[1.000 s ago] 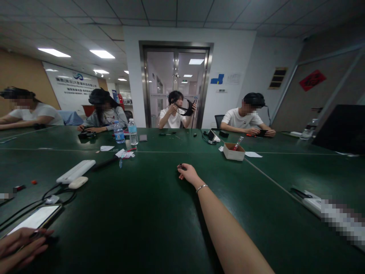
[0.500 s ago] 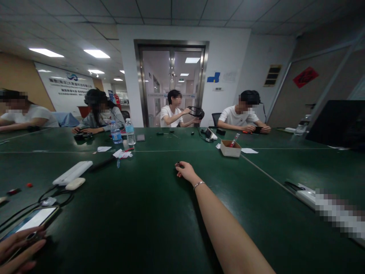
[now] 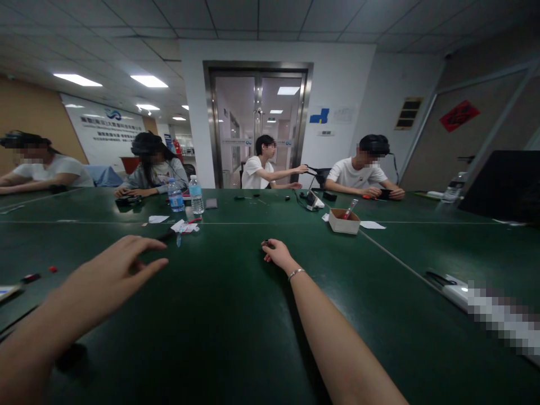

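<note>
My right hand (image 3: 277, 253) lies far out on the dark green table (image 3: 219, 315), its fingers curled around a small dark object (image 3: 265, 243) that I cannot make out. My left hand (image 3: 112, 270) is raised above the table at the left, fingers stretched out and apart, holding nothing. It now hides the white power strip and the white case that lay there. A silver bracelet (image 3: 297, 273) circles my right wrist.
Two water bottles (image 3: 185, 195), paper scraps (image 3: 182, 226) and a small cardboard box (image 3: 345, 221) stand further back. Several people sit along the far side. A dark laptop (image 3: 500, 188) is at the right, small red parts (image 3: 40, 274) at the left edge.
My left hand has left the phone at the lower left and swung up and forward over the table. My right hand has stayed in place. The person opposite has lowered a headset.
</note>
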Motion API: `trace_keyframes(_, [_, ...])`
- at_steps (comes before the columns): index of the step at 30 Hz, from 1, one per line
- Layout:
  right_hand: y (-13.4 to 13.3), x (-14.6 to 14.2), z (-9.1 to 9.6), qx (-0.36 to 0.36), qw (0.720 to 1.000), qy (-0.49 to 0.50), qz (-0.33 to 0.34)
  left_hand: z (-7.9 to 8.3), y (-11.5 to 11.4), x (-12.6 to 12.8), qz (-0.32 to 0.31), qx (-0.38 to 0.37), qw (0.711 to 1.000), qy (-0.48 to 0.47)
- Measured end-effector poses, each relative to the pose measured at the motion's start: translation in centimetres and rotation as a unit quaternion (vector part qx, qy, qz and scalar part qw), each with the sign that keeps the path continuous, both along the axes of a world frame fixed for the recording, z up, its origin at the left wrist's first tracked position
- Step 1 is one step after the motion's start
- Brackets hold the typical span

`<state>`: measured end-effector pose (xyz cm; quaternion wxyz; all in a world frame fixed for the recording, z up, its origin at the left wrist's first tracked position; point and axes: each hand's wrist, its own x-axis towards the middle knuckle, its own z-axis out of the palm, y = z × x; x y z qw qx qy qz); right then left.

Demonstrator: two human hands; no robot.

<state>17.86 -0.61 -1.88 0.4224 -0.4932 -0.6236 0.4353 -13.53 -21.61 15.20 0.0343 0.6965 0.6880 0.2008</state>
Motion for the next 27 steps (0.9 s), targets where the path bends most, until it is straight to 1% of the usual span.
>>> trace_keyframes(2, [0.0, 0.0, 0.1, -0.008, 1.000, -0.003, 0.002, 0.2, 1.9, 2.7, -0.080, -0.032, 0.996, 0.004])
trace_keyframes(4, [0.0, 0.1, 0.1, -0.011, 1.000, -0.002, 0.003, -0.1, 3.7, 5.4, -0.137, -0.038, 0.990, 0.005])
trace_keyframes(6, [0.0, 0.1, 0.1, -0.010, 1.000, 0.000, 0.002, -0.8, 5.2, 7.8, -0.175, -0.037, 0.984, 0.000])
trace_keyframes(10, [0.1, -0.1, -0.1, 0.001, 1.000, 0.005, -0.004, -3.0, 8.5, 11.7, -0.233, -0.038, 0.972, -0.023])
trace_keyframes(13, [0.1, -0.2, -0.2, 0.014, 1.000, 0.013, -0.002, -4.4, 11.1, 14.1, -0.255, -0.028, 0.966, -0.035])
trace_keyframes(17, [-0.1, -0.3, 0.1, 0.023, 1.000, 0.009, -0.001, -6.2, 13.9, 16.7, -0.248, 0.024, 0.966, -0.072])
trace_keyframes(20, [-0.6, -0.4, 0.7, 0.008, 1.000, -0.005, -0.017, -7.7, 15.1, 18.5, -0.246, 0.062, 0.961, -0.107])
trace_keyframes(22, [-0.9, -0.4, 1.0, 0.007, 0.999, -0.020, -0.027, -8.1, 15.3, 19.4, -0.251, 0.084, 0.955, -0.137])
trace_keyframes(23, [-1.0, -0.4, 1.1, 0.008, 0.999, -0.028, -0.032, -7.9, 15.1, 19.8, -0.258, 0.092, 0.949, -0.156])
trace_keyframes(24, [-1.0, -0.4, 1.1, 0.011, 0.999, -0.031, -0.033, -7.2, 14.6, 20.0, -0.269, 0.098, 0.941, -0.181])
trace_keyframes(25, [-1.0, -0.4, 1.1, 0.013, 0.999, -0.030, -0.030, -6.0, 13.9, 20.0, -0.283, 0.104, 0.930, -0.211])
trace_keyframes(26, [-0.9, -0.4, 1.0, 0.012, 0.999, -0.023, -0.027, -4.4, 12.9, 19.8, -0.304, 0.107, 0.915, -0.242])
trace_keyframes(27, [-0.8, -0.4, 0.9, 0.009, 1.000, -0.012, -0.021, -2.4, 11.6, 19.3, -0.325, 0.116, 0.897, -0.278])
